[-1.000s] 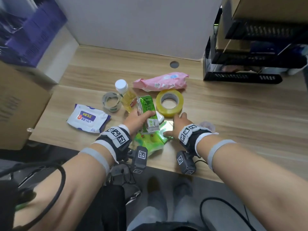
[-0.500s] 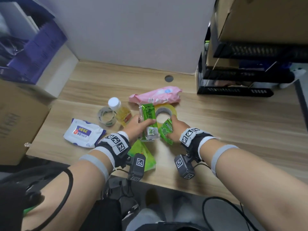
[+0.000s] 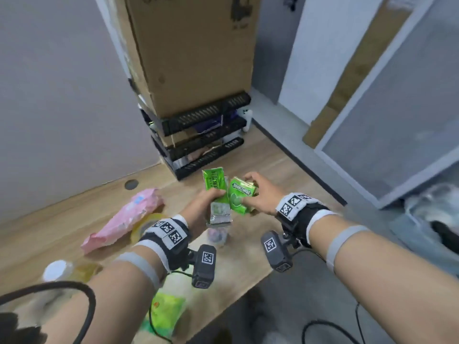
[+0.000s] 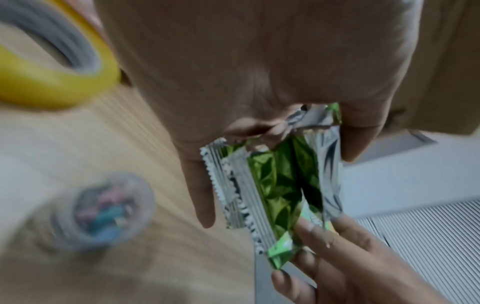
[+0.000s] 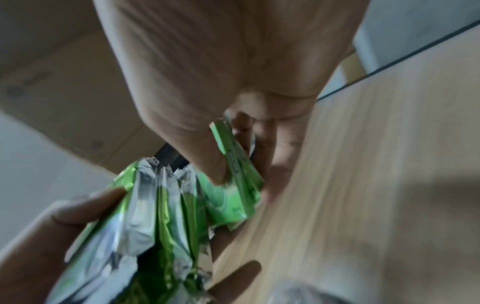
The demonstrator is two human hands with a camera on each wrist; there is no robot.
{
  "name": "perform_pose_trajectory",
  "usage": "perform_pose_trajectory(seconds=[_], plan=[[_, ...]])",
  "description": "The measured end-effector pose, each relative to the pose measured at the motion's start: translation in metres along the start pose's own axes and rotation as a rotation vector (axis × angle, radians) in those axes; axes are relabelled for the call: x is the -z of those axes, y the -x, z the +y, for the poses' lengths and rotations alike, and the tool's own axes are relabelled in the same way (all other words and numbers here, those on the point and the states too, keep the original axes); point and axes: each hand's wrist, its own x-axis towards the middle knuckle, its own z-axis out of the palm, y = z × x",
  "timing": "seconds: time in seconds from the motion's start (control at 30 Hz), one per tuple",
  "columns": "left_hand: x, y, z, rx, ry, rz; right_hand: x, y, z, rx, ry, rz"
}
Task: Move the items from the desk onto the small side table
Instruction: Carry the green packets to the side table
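Holding green packets (image 3: 215,187) in both hands' grip above desk (image 3: 250,155)

Head view looking down over the desk (image 3: 260,264), both wrist views close, somewhat blurred, sharing the green packets (image 3: 224,192).

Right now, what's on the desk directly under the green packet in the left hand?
A small clear tub of coloured bits stands below the green packet; the left hand hides some desk.

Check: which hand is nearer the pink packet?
Left. The left hand is raised just right of the pink packet, holding a green pouch. The right hand is farther right, gripping the gum pack.
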Motion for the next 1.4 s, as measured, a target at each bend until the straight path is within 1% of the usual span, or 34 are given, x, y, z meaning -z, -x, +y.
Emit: perform_pose_trajectory(seconds=[0.07, 0.17, 0.27, 0.33, 0.4, 0.43, 0.5, 0.57, 0.63, 0.7, 0.8, 0.83, 0.9, 0.93, 1.03, 1.1, 1.17, 1.2, 1.27, 1.33, 1.4], plan=[[-0.042, -0.014, -0.006, 0.027, -0.061, -0.113, 0.026, 0.034, 0.028, -0.056, -0.061, 0.211], [-0.126, -0.024, -0.030, 0.083, -0.166, -0.316, 0.064, 0.104, 0.083, -0.164, -0.077, 0.510], [-0.203, -0.022, -0.061, 0.148, -0.302, -0.493, 0.085, 0.173, 0.130, -0.272, -0.161, 0.731], [-0.261, -0.012, -0.088, 0.205, -0.399, -0.627, 0.096, 0.228, 0.167, -0.337, -0.284, 0.870], [-0.314, 0.000, -0.117, 0.239, -0.503, -0.726, 0.102, 0.282, 0.199, -0.370, -0.449, 0.992], [-0.336, 0.007, -0.128, 0.246, -0.565, -0.761, 0.102, 0.305, 0.213, -0.378, -0.507, 1.034], [-0.383, 0.022, -0.167, 0.274, -0.678, -0.861, 0.099, 0.362, 0.246, -0.416, -0.588, 1.116], [-0.416, 0.036, -0.200, 0.258, -0.782, -0.967, 0.091, 0.410, 0.273, -0.487, -0.628, 1.176], [-0.454, 0.058, -0.246, 0.248, -0.915, -1.066, 0.077, 0.469, 0.311, -0.581, -0.708, 1.267], [-0.480, 0.074, -0.280, 0.222, -1.016, -1.098, 0.060, 0.512, 0.346, -0.704, -0.747, 1.333], [-0.524, 0.100, -0.344, 0.257, -1.142, -1.178, 0.027, 0.579, 0.417, -0.883, -0.758, 1.406], [-0.530, 0.107, -0.355, 0.270, -1.170, -1.189, 0.020, 0.590, 0.425, -0.929, -0.745, 1.401], [-0.554, 0.125, -0.406, 0.363, -1.222, -1.210, -0.003, 0.634, 0.452, -1.034, -0.774, 1.413], [-0.554, 0.126, -0.414, 0.400, -1.214, -1.184, -0.009, 0.640, 0.451, -1.055, -0.773, 1.408], [-0.579, 0.142, -0.494, 0.525, -1.258, -1.155, -0.047, 0.685, 0.495, -1.174, -0.907, 1.485], [-0.589, 0.143, -0.538, 0.581, -1.300, -1.121, -0.073, 0.700, 0.514, -1.271, -0.976, 1.528], [-0.601, 0.130, -0.595, 0.624, -1.339, -1.102, -0.094, 0.710, 0.536, -1.346, -1.043, 1.576], [-0.606, 0.124, -0.626, 0.648, -1.363, -1.115, -0.105, 0.712, 0.551, -1.380, -1.063, 1.588], [-0.609, 0.109, -0.692, 0.711, -1.375, -1.135, -0.129, 0.710, 0.587, -1.456, -1.088, 1.576], [-0.616, 0.109, -0.731, 0.731, -1.390, -1.115, -0.146, 0.706, 0.619, -1.514, -1.092, 1.588], [-0.622, 0.108, -0.780, 0.750, -1.394, -1.099, -0.158, 0.698, 0.658, -1.554, -1.142, 1.663]])
